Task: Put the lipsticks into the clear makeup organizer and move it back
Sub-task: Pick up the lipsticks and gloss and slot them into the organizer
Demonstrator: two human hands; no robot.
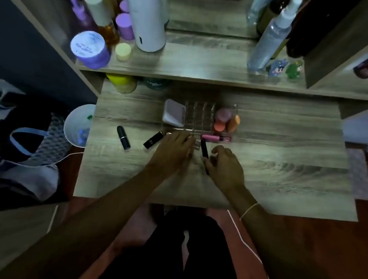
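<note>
- Clear makeup organizer (198, 116): I see it standing at the middle of the counter (274, 167), its grid of small cells looking empty as far as the dim light lets me judge.
- In it, at its 9 o'clock side, a white compact (174, 113) leans tilted; at its 3 o'clock side sit a pink and an orange sponge (222, 120).
- Pink tube (211, 137): lies flat along the organizer's near edge, at 6 o'clock of the grid.
- Round black lipstick (123, 137): lies on the counter well out at the organizer's 8 o'clock, untouched.
- Square black lipstick (153, 140): lies slanted between that one and my left hand (173, 148).
- Left hand: palm down, fingers spread over a small clear-cased item at the organizer's front edge; I cannot tell whether it grips.
- Slim black lipstick (204, 149): points toward 12 o'clock, just beside the pink tube.
- Right hand (226, 164): curled beside that lipstick's near end, fingertips touching it; a firm hold I cannot confirm.
- Shelf (205, 64) at 12 o'clock: bottles and jars at both ends.
</note>
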